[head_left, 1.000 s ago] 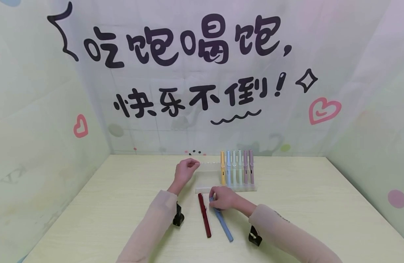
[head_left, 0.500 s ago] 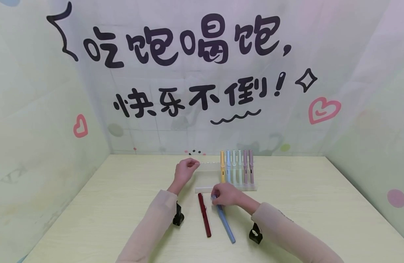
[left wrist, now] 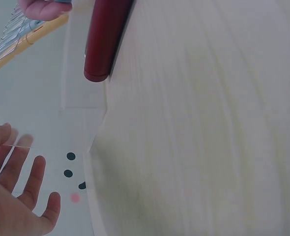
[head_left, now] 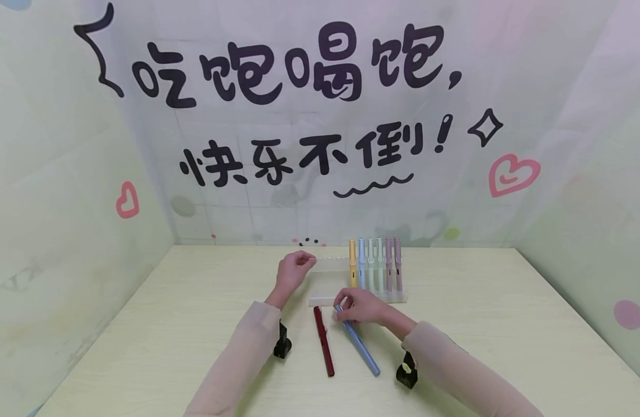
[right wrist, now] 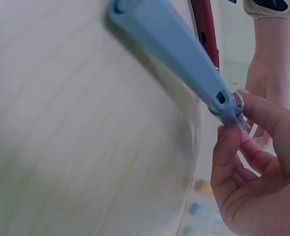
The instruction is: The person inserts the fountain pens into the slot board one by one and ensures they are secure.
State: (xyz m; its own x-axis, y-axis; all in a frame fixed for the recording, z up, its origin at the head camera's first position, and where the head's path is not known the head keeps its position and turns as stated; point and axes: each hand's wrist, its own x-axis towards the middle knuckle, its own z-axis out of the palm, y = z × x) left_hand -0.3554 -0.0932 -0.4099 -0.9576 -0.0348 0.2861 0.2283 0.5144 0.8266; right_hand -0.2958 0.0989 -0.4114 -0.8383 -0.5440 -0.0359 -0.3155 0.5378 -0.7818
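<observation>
In the head view my right hand (head_left: 362,306) pinches a blue pen (head_left: 361,347) near its clip end, between thumb and fingers. The pen slants toward the near right; the right wrist view shows its metal clip at the fingertips. My left hand (head_left: 293,271) pinches the upper left edge of a clear pen rack (head_left: 322,302); in the left wrist view its other fingers spread loosely. A dark red pen (head_left: 324,341) lies on the table between the two forearms, left of the blue one.
Upright in the right part of the rack stand a yellow pen (head_left: 353,263), a light blue pen (head_left: 362,260), two pale green pens (head_left: 380,263) and two purple pens (head_left: 398,263). Behind the table (head_left: 481,313) hangs a printed backdrop (head_left: 278,220).
My right hand has shifted slightly away from me and to the right with the blue pen, whose near end has swung right. The left hand and red pen have stayed put.
</observation>
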